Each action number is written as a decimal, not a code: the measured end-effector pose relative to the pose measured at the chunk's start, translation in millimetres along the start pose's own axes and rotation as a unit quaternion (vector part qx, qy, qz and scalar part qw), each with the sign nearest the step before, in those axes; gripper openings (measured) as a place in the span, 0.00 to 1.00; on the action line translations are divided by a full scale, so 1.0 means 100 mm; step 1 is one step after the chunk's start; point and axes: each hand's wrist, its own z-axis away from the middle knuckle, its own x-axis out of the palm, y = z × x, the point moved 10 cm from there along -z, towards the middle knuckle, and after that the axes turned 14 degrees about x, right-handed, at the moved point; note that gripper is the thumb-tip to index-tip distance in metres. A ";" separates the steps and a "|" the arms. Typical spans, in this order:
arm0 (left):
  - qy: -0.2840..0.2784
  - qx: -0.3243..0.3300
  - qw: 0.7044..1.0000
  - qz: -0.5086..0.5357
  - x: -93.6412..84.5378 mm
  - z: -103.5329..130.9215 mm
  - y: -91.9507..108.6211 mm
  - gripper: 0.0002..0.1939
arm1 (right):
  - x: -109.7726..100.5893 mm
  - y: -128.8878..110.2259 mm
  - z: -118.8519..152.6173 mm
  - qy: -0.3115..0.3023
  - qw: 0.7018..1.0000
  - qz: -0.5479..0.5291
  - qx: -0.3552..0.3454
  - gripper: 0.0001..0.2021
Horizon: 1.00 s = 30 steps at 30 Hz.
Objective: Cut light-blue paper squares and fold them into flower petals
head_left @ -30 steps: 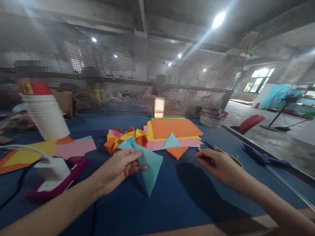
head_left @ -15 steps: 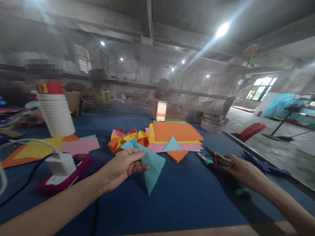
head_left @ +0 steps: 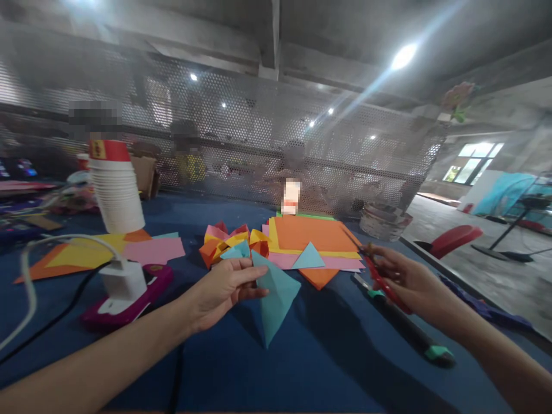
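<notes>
Pinched in my left hand [head_left: 235,290] is a folded light-blue paper [head_left: 278,293], its point hanging down over the blue table. My right hand [head_left: 405,279] grips red-handled scissors [head_left: 390,290], lifted just above a black and green cutter tool [head_left: 407,328] lying on the table. Behind my left hand sits a cluster of folded orange, yellow and pink paper [head_left: 219,244]. A stack of coloured sheets [head_left: 317,234] with orange on top lies in the middle, and a small light-blue triangle [head_left: 310,256] rests at its front edge.
A purple power strip [head_left: 159,282] with a white charger [head_left: 125,282] and cables is at the left, beside loose coloured sheets [head_left: 86,251]. Stacked paper cups [head_left: 116,192] stand behind. A basket [head_left: 383,221] is at the back right, before a perforated screen [head_left: 241,138].
My right hand has picked up the red scissors from beside the cutter tool and raised them. My left hand still holds the light-blue paper. The whole view has shifted slightly.
</notes>
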 end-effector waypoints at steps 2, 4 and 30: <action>0.001 -0.001 1.000 -0.003 0.01 0.01 0.01 0.06 | 0.36 -0.35 0.02 -0.096 0.993 -0.060 -0.021 0.19; 0.000 0.000 1.000 -0.008 0.01 0.01 0.04 0.06 | 0.64 -0.64 0.02 -0.144 0.985 -0.077 -0.052 0.20; 0.003 0.045 0.991 -0.125 -0.07 0.02 0.19 0.06 | 0.99 -1.05 0.32 -0.130 0.972 0.084 -0.175 0.31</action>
